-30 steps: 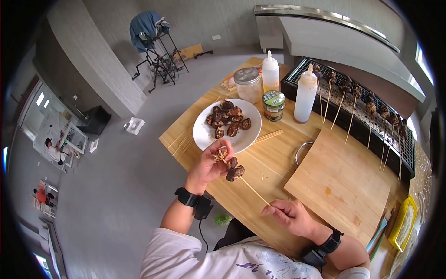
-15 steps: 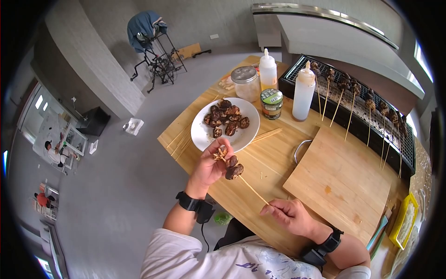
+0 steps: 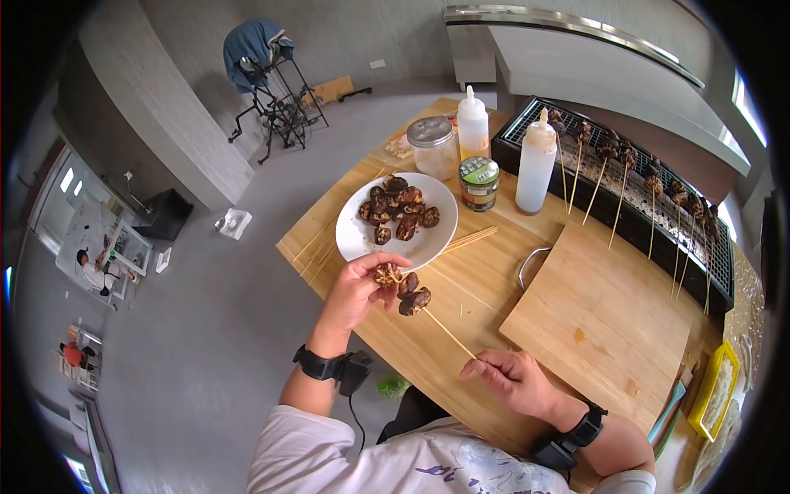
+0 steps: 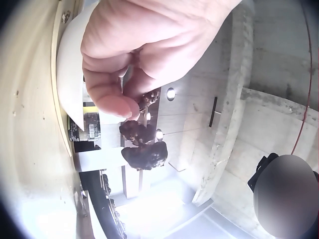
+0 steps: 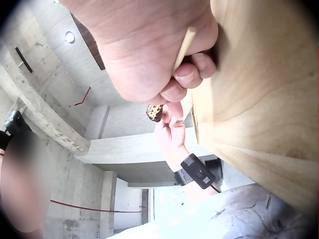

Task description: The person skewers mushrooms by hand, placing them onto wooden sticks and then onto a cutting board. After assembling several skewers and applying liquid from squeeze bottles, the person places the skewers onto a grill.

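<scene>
The right hand [image 3: 514,380] pinches the blunt end of a skewer [image 3: 448,333], steadying it above the table [image 3: 461,284]. The left hand [image 3: 355,290] pinches a mushroom piece [image 3: 388,274] at the pointed tip, lined up with two threaded pieces [image 3: 411,295]. The plate [image 3: 362,239] of mushrooms lies just beyond, within reach; finished skewers rest on the grill [image 3: 634,185].

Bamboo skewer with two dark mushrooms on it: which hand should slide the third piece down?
Left, probably. The left hand pinches the brown mushroom piece at the tip of the thin bamboo skewer, above the two dark mushrooms. The right hand grips the skewer's bare end, steadying it.
</scene>
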The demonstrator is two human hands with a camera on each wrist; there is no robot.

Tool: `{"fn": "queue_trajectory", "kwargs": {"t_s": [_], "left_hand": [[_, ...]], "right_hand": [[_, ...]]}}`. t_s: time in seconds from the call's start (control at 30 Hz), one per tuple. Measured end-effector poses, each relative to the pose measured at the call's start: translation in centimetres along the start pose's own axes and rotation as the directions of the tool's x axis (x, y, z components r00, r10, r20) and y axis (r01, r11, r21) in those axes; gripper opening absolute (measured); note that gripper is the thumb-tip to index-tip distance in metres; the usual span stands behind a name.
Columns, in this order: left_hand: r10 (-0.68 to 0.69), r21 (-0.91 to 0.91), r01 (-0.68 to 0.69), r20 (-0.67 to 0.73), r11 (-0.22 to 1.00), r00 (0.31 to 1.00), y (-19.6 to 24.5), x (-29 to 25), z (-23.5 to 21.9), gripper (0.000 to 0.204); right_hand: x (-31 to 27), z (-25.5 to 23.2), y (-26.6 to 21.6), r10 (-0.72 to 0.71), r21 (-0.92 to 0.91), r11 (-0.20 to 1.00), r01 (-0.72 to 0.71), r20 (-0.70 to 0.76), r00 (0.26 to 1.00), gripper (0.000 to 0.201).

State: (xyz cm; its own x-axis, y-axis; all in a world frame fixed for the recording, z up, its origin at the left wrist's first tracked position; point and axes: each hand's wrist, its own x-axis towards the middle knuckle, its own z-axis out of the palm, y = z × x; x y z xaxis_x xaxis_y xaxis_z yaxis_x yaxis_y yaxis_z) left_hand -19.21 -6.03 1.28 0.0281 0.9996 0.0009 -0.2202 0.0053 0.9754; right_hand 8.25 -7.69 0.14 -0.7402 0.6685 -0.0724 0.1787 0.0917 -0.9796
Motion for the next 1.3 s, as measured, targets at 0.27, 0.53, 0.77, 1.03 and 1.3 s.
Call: {"fn": "queue_trajectory", "kwargs": {"t_s": [0.27,0.53,0.77,1.03,1.3], "left_hand": [[-0.010,-0.063,0.019,0.140,0.998,0.990,1.3,-1.0,0.1,0.037],[0.026,0.022,-0.030,0.134,0.999,0.991,1.5,-1.2,0.2,0.039],[0.145,0.219,-0.149,0.036,0.964,0.989,1.9,-1.2,-0.2,0.039],[0.171,0.249,-0.163,-0.010,0.955,0.985,1.5,-1.1,0.2,0.035],[0.159,0.227,-0.155,-0.001,0.962,0.987,1.2,-1.2,0.5,0.035]], "right_hand": [[0.0,-0.2,0.1,0.066,0.090,0.994,-0.066,0.007,0.998,0.019],[-0.1,-0.1,-0.3,0.070,0.084,0.994,-0.070,0.004,0.998,0.020],[-0.1,-0.1,0.2,0.052,0.069,0.996,-0.053,0.014,0.999,0.020],[-0.1,-0.1,0.3,0.038,0.065,0.997,-0.038,0.008,0.999,0.020],[-0.1,-0.1,0.1,0.059,0.068,0.996,-0.060,0.016,0.998,0.021]]}}
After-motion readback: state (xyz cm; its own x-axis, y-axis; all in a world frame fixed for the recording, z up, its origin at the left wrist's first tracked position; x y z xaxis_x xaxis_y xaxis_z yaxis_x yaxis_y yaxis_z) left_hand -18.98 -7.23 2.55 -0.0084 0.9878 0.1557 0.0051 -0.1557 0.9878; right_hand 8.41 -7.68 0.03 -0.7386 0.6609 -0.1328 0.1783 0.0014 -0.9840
